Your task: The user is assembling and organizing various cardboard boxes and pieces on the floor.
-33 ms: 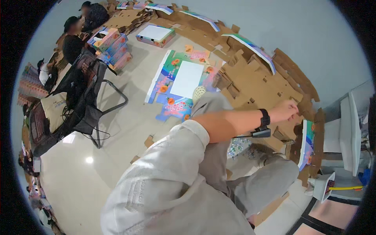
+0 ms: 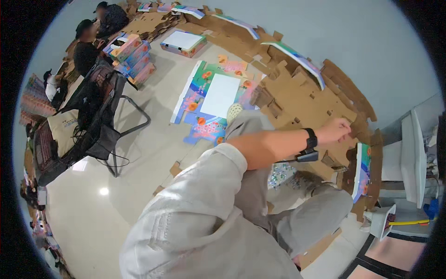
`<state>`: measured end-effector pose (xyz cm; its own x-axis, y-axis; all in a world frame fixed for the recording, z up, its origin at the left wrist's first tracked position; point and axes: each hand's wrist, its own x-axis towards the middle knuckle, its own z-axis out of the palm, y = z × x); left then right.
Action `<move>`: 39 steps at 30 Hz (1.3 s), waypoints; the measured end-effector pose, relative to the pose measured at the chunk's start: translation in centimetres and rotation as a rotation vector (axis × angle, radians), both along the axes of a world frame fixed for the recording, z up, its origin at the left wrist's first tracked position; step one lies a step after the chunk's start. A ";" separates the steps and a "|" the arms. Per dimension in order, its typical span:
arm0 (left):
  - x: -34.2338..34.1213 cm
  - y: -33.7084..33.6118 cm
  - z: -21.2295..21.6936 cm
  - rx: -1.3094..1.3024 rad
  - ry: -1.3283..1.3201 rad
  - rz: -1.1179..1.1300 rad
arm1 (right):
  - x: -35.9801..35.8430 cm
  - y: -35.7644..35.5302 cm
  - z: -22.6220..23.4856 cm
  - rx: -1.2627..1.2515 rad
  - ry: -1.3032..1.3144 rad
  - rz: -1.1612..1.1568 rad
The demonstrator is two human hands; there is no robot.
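Observation:
My left hand reaches across to the right, over a spread of brown cardboard. Its fingers are curled closed, and whatever they hold, if anything, is hidden. A black strap circles the wrist. Just below it, a dark cylindrical piece with a thin rod shows; how it is attached I cannot tell. Nearest the hand, a colourful printed cardboard piece stands on edge. Before my knee lies a flat, unfolded printed carton with a white panel. My right hand cannot be made out.
A dark folding chair holding a cream bag stands at left. Stacked printed boxes and a closed printed box lie farther off. People sit at far left. Small shiny bits lie beside my legs.
The whole view has shifted very slightly. My left hand is a touch further left, still curled over the cardboard, and the dark piece under the wrist looks a little turned.

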<state>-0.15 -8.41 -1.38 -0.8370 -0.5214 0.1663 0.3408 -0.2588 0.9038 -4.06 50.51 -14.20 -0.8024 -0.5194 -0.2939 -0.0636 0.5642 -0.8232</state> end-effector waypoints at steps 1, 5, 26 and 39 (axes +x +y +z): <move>0.2 -0.4 -0.1 0.009 -0.006 0.030 | 0.1 -0.1 0.7 -0.004 0.015 0.001; 1.9 -2.2 0.5 -0.010 -0.071 0.071 | 0.6 -0.4 2.1 0.007 0.036 -0.006; 51.4 8.7 2.9 -1.473 -1.333 0.483 | 6.0 -2.6 -3.0 0.147 -0.238 0.062; 63.7 4.6 -3.5 -1.675 -1.618 0.063 | 2.3 0.4 -9.3 0.412 -0.723 0.125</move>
